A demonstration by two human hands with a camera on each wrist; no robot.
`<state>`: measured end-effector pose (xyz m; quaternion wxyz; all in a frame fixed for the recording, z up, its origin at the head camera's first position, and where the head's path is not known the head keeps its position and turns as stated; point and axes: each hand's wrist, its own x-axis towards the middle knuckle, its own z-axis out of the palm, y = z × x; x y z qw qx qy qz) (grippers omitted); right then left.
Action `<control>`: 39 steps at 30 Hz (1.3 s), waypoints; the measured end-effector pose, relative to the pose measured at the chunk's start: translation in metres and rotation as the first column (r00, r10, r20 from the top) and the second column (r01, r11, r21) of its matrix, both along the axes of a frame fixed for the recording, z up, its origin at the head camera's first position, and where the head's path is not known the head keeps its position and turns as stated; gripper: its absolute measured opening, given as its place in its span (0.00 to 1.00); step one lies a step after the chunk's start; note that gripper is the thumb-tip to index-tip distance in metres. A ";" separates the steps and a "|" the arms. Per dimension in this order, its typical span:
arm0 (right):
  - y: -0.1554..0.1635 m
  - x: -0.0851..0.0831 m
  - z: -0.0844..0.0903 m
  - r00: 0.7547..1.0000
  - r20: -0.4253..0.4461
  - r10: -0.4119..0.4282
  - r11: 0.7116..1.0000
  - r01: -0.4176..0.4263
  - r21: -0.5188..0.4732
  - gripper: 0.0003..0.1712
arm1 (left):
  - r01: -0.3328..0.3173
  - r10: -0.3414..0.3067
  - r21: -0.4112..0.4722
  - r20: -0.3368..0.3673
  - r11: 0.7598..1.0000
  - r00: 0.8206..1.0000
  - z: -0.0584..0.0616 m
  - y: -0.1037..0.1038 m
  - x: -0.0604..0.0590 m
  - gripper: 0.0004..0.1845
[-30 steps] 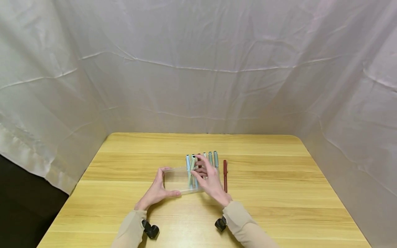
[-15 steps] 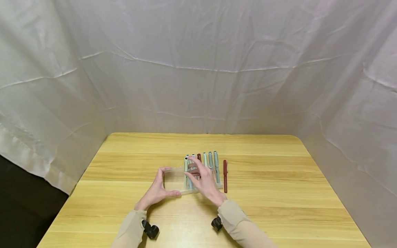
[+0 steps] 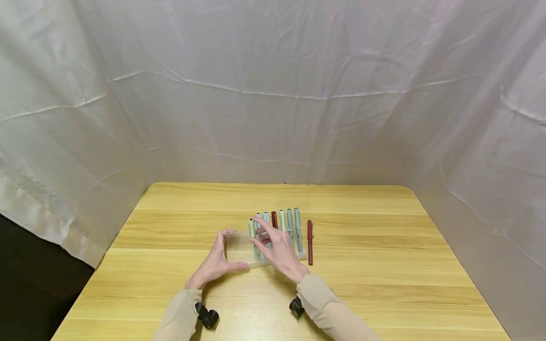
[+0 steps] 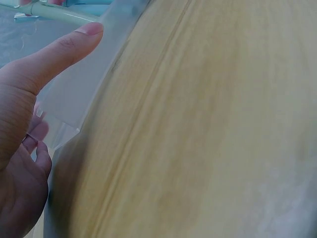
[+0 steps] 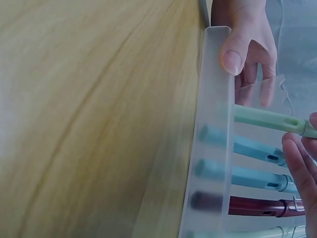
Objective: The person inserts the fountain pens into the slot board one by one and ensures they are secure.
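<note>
Leftward slides the right hand (image 3: 279, 251), pinching a green pen (image 3: 252, 234) lying lengthwise, pointing away. Left hand (image 3: 215, 263) grips the clear box (image 3: 239, 246) on the wooden table (image 3: 362, 284), white drapes (image 3: 273, 94) behind.

Soft, even light; sharp head view, blurred wrist views

The bench (image 3: 362, 237) is evenly lit, with only faint shadows under the forearms at its near edge. In both wrist views its wood grain smears out of focus and bows, and pale glare washes its lower right in the left wrist view.
</note>
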<state>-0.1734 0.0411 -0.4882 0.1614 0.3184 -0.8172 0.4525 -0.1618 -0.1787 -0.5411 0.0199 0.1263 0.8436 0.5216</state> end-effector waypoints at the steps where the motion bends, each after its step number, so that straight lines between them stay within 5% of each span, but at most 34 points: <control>1: -0.001 0.000 0.000 1.000 0.001 -0.002 1.000 0.002 0.003 0.36 | 0.001 -0.001 -0.002 -0.005 1.000 1.000 0.000 0.000 0.000 0.58; 22: -0.006 -0.007 0.005 0.985 -0.161 -0.058 0.983 0.084 0.163 0.33 | -0.001 0.001 -0.013 -0.028 1.000 1.000 -0.001 -0.002 -0.002 0.56; 39: -0.003 -0.014 0.013 0.995 -0.065 -0.081 0.964 0.094 0.247 0.34 | -0.014 0.014 -0.027 -0.004 1.000 1.000 0.003 -0.002 0.000 0.57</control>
